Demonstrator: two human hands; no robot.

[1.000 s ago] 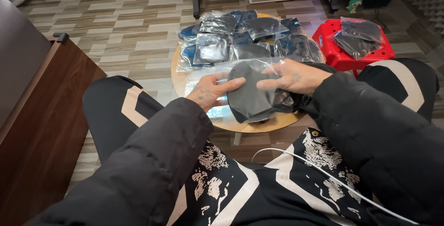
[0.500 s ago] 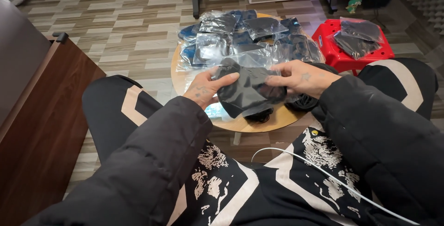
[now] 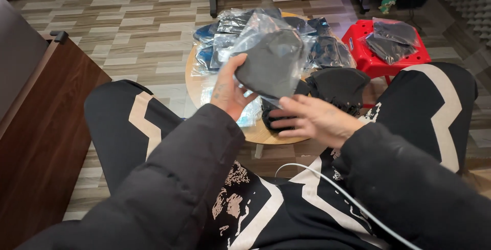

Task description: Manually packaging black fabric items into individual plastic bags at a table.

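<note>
The left hand (image 3: pixel 230 89) held a bagged dark cloth (image 3: pixel 271 60) upright, its fingers pinching the edge. The right hand (image 3: pixel 312 119) hovered below with fingers spread, over the tabletop (image 3: pixel 197 83).

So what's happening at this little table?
A seated person's left hand holds up a clear plastic bag with a dark folded garment inside. The right hand reaches under it with fingers spread, above loose dark garments on the round wooden table. More bagged pieces lie piled behind; a red stool carries others.
</note>
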